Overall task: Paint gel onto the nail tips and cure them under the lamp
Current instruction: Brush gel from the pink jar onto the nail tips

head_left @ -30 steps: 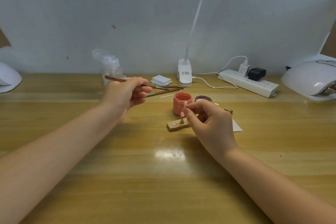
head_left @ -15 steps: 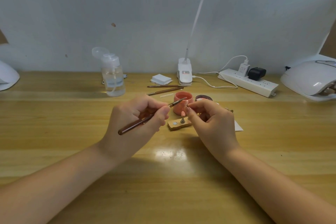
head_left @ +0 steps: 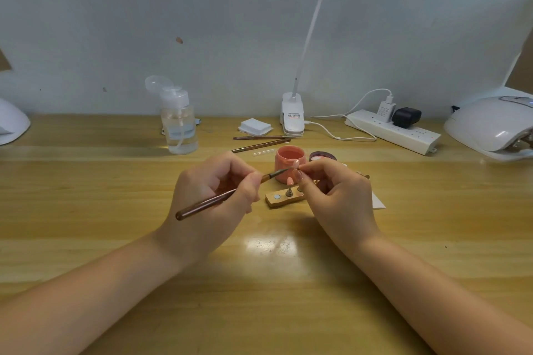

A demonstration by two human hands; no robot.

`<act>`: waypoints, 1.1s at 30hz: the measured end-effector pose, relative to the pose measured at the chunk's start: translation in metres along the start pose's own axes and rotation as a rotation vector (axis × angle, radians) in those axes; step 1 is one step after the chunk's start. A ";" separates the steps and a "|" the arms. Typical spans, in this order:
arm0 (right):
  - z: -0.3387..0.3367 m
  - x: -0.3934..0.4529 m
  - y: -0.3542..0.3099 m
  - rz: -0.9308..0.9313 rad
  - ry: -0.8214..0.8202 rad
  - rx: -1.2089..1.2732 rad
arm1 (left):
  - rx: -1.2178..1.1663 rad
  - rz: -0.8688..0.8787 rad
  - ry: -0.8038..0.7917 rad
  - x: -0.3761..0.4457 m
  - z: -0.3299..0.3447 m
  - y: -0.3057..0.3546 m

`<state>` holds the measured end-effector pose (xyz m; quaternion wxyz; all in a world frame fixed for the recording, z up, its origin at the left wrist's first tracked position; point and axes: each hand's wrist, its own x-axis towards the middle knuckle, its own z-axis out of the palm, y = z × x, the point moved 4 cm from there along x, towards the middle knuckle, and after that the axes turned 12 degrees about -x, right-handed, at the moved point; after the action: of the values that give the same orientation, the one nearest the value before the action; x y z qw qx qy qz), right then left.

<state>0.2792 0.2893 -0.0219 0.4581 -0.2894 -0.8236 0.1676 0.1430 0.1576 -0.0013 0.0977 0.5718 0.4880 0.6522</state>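
We see a glossy wood desk (head_left: pixel 115 239) w/ white wall behind. Left hand (head_left: pixel 213 199) grips brush (head_left: pixel 225 196), tip up-right; right hand (head_left: pixel 334 193) pinches, prob., a nail tip (head_left: pixel 296 165).

A clear pump bottle (head_left: pixel 179 124) with its cap flipped open stands left of centre on the wooden table (head_left: pixel 86 196). At centre back a white clip lamp base (head_left: pixel 292 117) stands by the wall, a stack of white pads (head_left: pixel 255 126) just left of it. Toward the upper right lies a white power strip (head_left: pixel 395 135) with a white charger (head_left: pixel 385 108) and a black adapter (head_left: pixel 406 117) plugged in.
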 end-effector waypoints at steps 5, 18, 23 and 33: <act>0.000 0.000 -0.001 -0.007 -0.008 -0.011 | 0.006 -0.025 -0.036 0.000 0.004 -0.002; 0.008 -0.003 -0.014 0.012 -0.138 -0.017 | -0.116 -0.196 0.252 0.000 -0.014 -0.027; 0.019 -0.003 -0.010 0.027 -0.245 -0.233 | -0.113 -0.210 0.246 -0.001 -0.014 -0.030; -0.001 0.003 -0.014 -0.078 -0.292 -0.648 | -0.096 -0.219 0.261 -0.001 -0.016 -0.031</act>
<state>0.2744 0.2805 -0.0123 0.2262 -0.3610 -0.9012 -0.0802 0.1165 0.1645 -0.0230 0.1310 0.4205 0.5241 0.7289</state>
